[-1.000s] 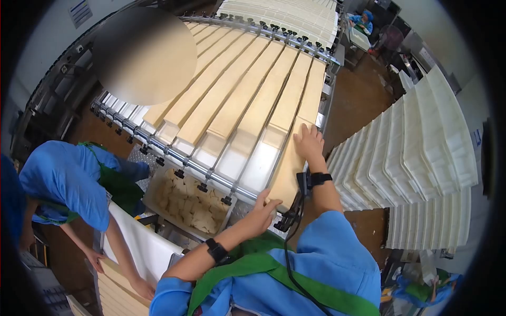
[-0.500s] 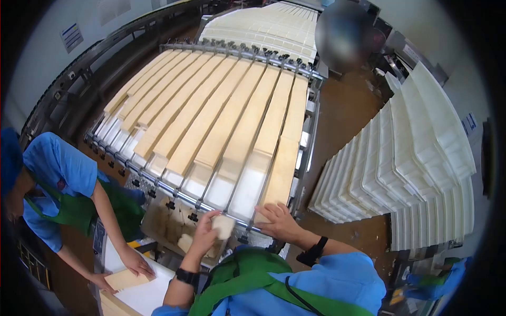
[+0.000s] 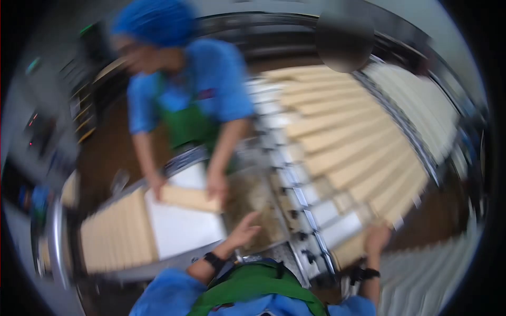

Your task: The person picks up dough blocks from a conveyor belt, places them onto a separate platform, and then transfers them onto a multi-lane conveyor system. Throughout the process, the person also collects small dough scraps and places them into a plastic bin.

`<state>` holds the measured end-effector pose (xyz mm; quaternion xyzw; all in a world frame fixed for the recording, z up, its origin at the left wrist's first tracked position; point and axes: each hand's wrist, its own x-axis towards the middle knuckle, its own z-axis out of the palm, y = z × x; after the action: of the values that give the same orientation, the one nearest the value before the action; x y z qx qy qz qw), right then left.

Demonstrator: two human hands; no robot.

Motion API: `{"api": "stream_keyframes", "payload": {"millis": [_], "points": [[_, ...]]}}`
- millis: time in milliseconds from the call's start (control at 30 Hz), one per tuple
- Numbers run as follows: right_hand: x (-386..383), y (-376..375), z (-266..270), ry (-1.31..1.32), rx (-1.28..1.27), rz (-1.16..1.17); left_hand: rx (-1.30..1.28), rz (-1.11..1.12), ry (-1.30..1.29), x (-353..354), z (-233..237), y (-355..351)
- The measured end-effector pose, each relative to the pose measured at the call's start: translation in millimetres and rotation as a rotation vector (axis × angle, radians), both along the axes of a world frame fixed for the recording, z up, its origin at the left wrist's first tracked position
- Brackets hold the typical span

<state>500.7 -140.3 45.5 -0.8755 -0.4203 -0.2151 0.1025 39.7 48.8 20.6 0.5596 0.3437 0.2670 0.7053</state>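
My left hand [image 3: 245, 231] is over a bin [image 3: 253, 195] of pale scraps, its fingers stretched out and nothing in them. My right hand [image 3: 377, 239] is at the near end of a long beige strip [image 3: 350, 250], the closest in a row on the conveyor; its fingers are smeared by motion. More beige strips [image 3: 337, 126] lie side by side in the lanes, over a white belt [image 3: 340, 231]. Thin metal rods divide the lanes.
Across from me a co-worker [image 3: 184, 100] handles a beige piece [image 3: 190, 198] on a white board [image 3: 184, 231]. Cut beige pieces [image 3: 118, 231] stand in a row beside it. White stacked trays [image 3: 427, 274] rise at lower right. A metal rail [image 3: 311, 224] edges the conveyor.
My view has swung left. The pale scrap piece has left my left hand, which has moved over the bin. My right hand stays by the nearest strip. The co-worker's piece is lifted or shifted.
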Motion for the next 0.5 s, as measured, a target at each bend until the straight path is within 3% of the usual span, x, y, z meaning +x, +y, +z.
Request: {"api": "stream_keyframes", "payload": {"millis": [67,100,133,200,500], "points": [[81,0,-30,-0.459,-0.254,-0.106,0.029,0.043,0.03,-3,-15,-6],[87,27,6,-0.029,-0.502,-0.324,0.063,0.05,0.039,-1,-33,-7],[87,50,14,0.112,-0.581,-0.395,0.091,0.049,0.051,-1,-51,-9],[96,93,2,0.171,-0.488,-0.321,0.078,0.079,0.171,2,-46,-13],[66,205,-33,0.247,-0.443,-0.096,0.008,0.243,0.187,-19,-8,-26]]}}
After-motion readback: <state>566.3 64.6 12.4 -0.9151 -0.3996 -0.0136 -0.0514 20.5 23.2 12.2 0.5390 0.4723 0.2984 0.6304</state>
